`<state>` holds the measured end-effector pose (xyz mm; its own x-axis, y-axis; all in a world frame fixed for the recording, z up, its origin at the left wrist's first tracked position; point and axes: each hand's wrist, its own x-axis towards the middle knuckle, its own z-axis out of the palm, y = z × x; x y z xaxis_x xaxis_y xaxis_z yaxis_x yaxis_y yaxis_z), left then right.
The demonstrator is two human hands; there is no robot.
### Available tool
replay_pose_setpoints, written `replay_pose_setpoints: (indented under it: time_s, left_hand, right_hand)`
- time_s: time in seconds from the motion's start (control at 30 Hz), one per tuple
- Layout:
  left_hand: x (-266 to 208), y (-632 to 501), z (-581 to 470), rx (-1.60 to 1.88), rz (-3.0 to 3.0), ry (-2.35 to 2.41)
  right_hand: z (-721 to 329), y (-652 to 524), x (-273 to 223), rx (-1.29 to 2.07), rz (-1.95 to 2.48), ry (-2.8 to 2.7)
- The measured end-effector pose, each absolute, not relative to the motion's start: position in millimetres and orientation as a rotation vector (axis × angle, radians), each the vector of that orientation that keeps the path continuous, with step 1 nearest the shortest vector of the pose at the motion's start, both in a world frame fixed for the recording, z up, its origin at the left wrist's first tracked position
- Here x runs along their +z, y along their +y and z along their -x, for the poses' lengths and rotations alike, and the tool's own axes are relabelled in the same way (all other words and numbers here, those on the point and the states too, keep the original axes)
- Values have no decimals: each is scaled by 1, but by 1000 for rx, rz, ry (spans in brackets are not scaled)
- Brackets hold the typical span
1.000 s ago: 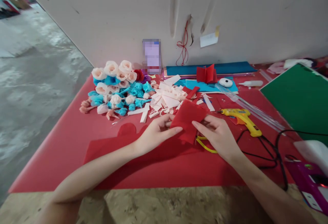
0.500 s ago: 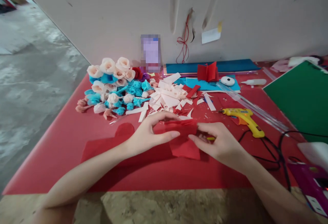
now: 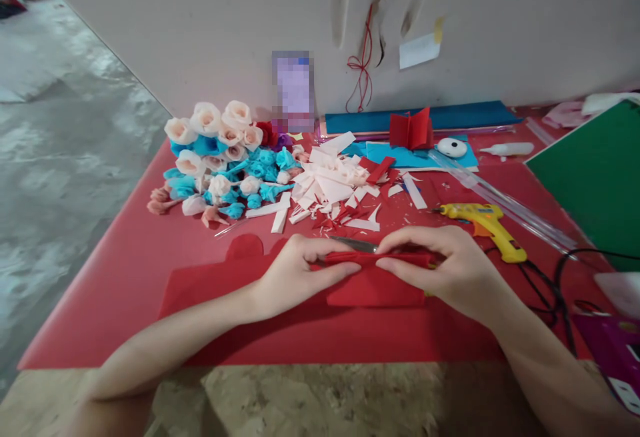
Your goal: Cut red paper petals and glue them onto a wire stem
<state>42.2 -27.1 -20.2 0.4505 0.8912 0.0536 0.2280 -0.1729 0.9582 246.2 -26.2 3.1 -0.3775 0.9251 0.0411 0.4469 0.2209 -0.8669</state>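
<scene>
The folded red paper (image 3: pixel 377 287) is positioned over the red table (image 3: pixel 115 290), between both hands. The left hand (image 3: pixel 300 265) pinches its left part between thumb and fingers; the right hand (image 3: pixel 450 264) pinches its right part likewise. A metal blade (image 3: pixel 354 244) shows along the paper's far edge. Pale paper scraps (image 3: pixel 330 184) lie beyond, paper flowers (image 3: pixel 219 186) farther left, and a yellow glue gun (image 3: pixel 483 219) right.

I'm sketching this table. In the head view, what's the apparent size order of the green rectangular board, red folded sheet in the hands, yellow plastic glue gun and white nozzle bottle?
Green rectangular board, partly outside the picture
Held red folded sheet
Yellow plastic glue gun
White nozzle bottle
</scene>
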Motion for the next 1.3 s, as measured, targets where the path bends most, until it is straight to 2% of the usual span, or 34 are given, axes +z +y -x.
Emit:
replay_pose_setpoints:
  time_s: [0.33, 0.6, 0.77, 1.03, 1.3]
  left_hand:
    - [-20, -24, -37, 974, -1563, 1023]
    - [-20, -26, -38, 763, -1590, 867]
    - [-18, -27, -38, 793, -1527, 869]
    - [-25, -29, -34, 866, -1290, 658]
    - [-13, -28, -30, 809, -1416, 586]
  right_hand:
    - [-257, -25, 6, 1241, 1388, -1785]
    - [-251, -22, -3, 1143, 1334, -1800]
    - [-251, -23, -1, 1374, 1345, -1721]
    - [-256, -22, 2, 1470, 1059, -1756]
    - [-256, -23, 5, 1708, 882, -1667]
